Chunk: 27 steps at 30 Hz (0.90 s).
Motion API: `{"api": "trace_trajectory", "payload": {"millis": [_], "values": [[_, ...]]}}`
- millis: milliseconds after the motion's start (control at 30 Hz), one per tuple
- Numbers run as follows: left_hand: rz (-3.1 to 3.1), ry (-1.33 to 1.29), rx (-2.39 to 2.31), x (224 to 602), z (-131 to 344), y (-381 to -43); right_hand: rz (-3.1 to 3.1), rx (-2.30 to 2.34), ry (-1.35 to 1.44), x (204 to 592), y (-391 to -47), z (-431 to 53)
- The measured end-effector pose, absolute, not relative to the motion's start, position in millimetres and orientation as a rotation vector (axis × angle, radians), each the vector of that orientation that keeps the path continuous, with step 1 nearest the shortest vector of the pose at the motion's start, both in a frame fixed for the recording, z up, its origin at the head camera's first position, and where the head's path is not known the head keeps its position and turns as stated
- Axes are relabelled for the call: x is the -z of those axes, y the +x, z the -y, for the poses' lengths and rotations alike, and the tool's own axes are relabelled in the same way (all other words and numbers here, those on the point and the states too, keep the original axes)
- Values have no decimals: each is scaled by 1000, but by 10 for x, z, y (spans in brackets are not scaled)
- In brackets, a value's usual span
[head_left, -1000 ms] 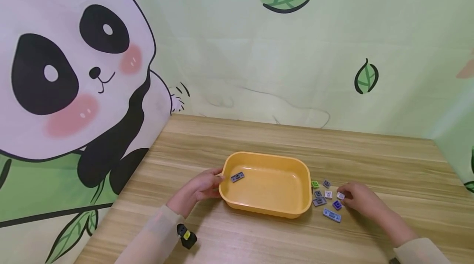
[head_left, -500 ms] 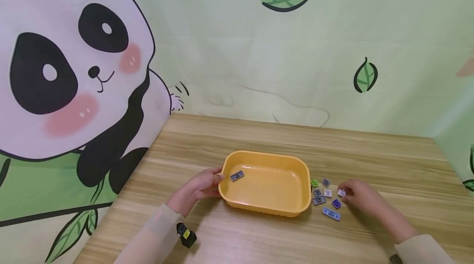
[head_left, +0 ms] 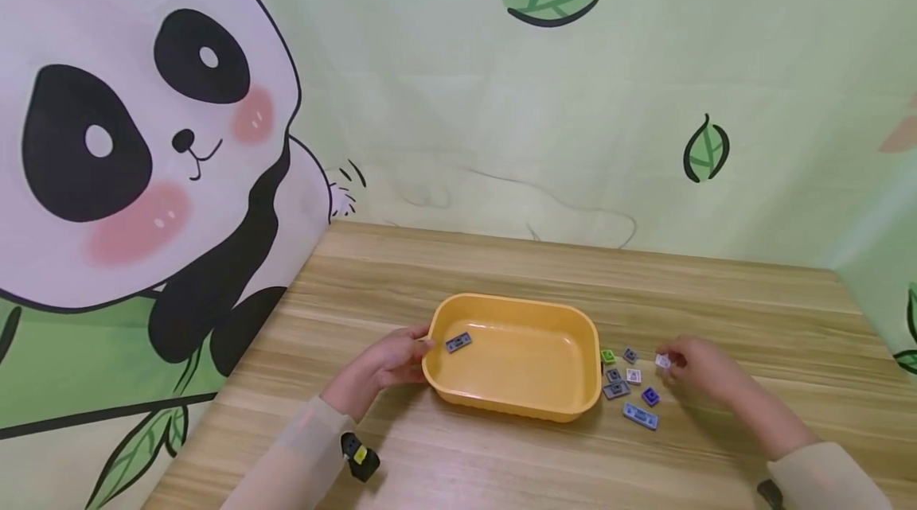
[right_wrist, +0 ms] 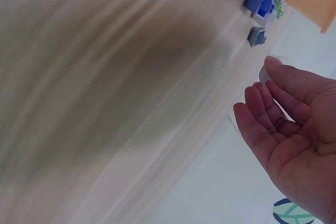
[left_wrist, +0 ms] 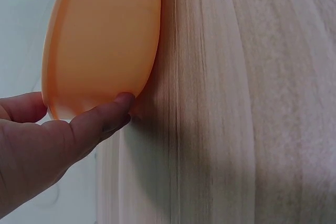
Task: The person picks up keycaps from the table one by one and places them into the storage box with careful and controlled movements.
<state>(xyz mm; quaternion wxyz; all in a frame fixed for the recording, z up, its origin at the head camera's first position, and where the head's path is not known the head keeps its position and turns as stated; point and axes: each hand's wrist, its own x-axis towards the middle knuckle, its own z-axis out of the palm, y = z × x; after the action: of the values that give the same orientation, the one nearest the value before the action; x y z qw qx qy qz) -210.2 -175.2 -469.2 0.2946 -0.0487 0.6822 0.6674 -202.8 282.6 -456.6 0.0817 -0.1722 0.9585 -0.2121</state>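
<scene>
A yellow plastic tray [head_left: 516, 406] sits mid-table. My left hand [head_left: 394, 359] holds its left end, thumb and fingers at the rim [left_wrist: 73, 111] in the left wrist view. Inside the tray lies a grey toy building brick [head_left: 458, 343]. To the tray's right, my right hand [head_left: 698, 367] pinches a small white building brick [head_left: 662, 361] between thumb and fingertips; the thumb half hides it in the right wrist view. Beside that hand lie a white brick [head_left: 634, 375], a dark blue brick [head_left: 649, 396], a light blue brick [head_left: 641, 416], a green brick [head_left: 607, 356] and several grey bricks [head_left: 616, 389].
Near my left sleeve stands a small black figure [head_left: 360, 458] with a yellow patch. The wooden table [head_left: 501, 462] ends at a pale green printed backdrop [head_left: 430, 96], with a large panda [head_left: 208, 152] on its left side.
My right hand has moved slightly away from the loose bricks, up and to the right, with the white brick in its fingers. The left hand and tray have stayed put.
</scene>
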Motion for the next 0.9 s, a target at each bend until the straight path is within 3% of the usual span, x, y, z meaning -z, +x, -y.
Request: {"api": "trace_trajectory", "payload": {"millis": [900], "values": [[-1821, -128, -1785, 4703, 1734, -2103, -2876, 720, -581, 4268, -2136, -2647]]}}
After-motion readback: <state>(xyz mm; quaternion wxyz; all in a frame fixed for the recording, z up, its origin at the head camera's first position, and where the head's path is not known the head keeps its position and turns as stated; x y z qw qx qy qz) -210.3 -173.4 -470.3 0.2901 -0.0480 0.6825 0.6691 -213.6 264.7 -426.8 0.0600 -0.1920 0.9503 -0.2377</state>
